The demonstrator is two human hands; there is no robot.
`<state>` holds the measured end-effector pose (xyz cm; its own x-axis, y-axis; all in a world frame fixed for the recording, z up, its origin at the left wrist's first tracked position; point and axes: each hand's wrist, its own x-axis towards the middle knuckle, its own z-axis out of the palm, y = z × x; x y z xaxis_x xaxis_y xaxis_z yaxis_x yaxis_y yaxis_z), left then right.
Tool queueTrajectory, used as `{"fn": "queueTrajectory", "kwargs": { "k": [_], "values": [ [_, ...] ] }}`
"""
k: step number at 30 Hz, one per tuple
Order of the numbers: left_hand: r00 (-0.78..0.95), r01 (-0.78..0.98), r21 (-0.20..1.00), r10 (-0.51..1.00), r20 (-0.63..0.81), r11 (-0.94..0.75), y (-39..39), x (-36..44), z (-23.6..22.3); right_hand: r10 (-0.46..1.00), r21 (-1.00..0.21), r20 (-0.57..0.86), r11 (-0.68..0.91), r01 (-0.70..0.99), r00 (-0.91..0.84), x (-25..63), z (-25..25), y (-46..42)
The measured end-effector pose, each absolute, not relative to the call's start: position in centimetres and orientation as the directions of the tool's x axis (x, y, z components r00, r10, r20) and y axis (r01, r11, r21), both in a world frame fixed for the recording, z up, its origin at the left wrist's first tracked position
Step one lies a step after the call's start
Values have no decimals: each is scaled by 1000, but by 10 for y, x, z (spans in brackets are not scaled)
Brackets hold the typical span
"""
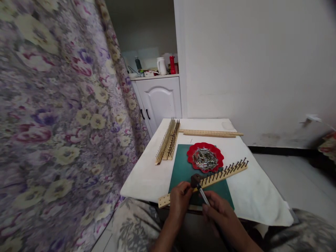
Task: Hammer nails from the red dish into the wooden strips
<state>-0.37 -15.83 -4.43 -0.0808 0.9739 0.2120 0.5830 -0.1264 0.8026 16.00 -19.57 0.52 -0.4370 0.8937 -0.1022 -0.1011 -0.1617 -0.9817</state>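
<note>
A long wooden strip [225,172] studded with a row of upright nails lies diagonally across a green mat [181,168] on a white table [147,178]. My right hand [219,210] is closed round the handle of a small hammer [197,182], whose dark head rests by the strip's nail row. My left hand [180,202] is closed in a pinch on the strip near the hammer head; whether a nail is in its fingers is hidden. Just behind the strip sits a red scalloped dish [191,151] heaped with loose nails [204,159].
Two more nail-studded strips [168,141] lie at the table's left, and plain wooden strips [210,133] lie along its far edge. A floral curtain [52,122] hangs at the left. A white cabinet [160,99] with bottles stands behind. A white wall [249,70] is at the right.
</note>
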Motion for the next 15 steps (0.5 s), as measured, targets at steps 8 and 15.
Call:
{"fn": "queueTrajectory", "kwargs": {
  "k": [8,15],
  "values": [
    [-71,579,806,977,200,-123,-158,-3,-41,909,-991,-73,-114,-76,-411,159,7,-197],
    [-19,582,797,977,210,-160,-159,-8,-40,916,-985,-79,-133,-113,-394,168,0,-202]
  ]
}}
